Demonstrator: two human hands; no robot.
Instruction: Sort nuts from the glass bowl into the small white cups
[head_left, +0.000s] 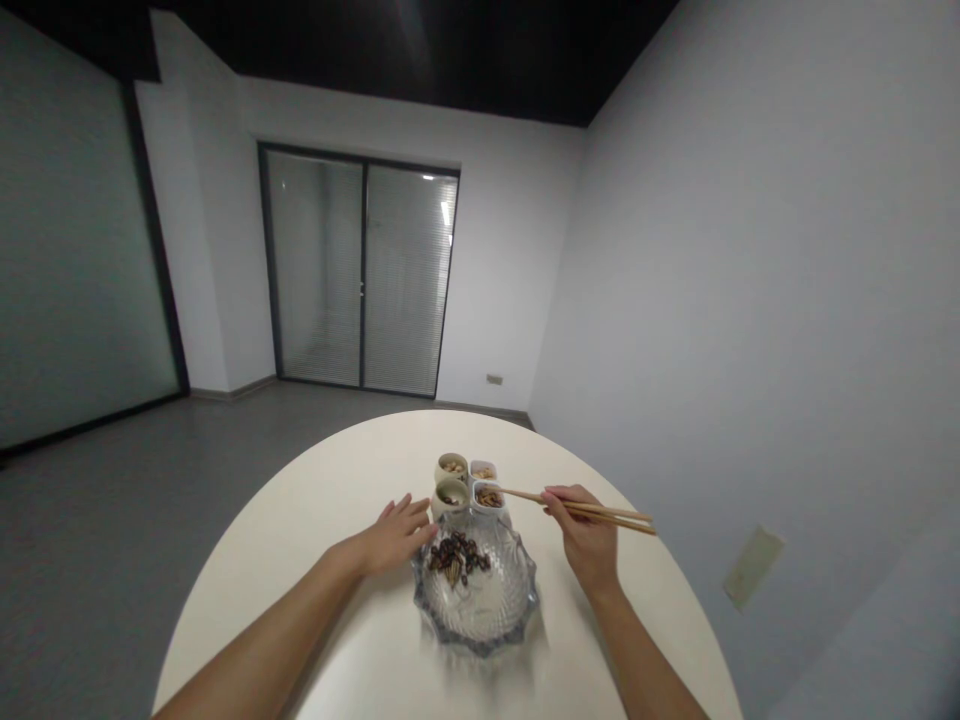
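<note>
My right hand point(589, 535) is closed around a pair of wooden chopsticks point(607, 513). Their tips reach left to a white square cup point(504, 512) that holds brownish pieces; whether they grip a piece is too small to tell. My left hand point(397, 535) lies with fingers outstretched by the left rim of a scalloped glass bowl point(510, 610), its fingertips near a round beige cup point(442, 512). Dark, shiny, bean-like pieces point(456, 558) and a few striped ones lie in the left part of the bowl.
Behind the front cups stand another round beige cup point(442, 478) with pale pieces and a smaller white cup point(484, 466). Everything sits on a round white table point(322, 490). A wall point(750, 300) rises close on the right; a glass door point(360, 270) is in the background.
</note>
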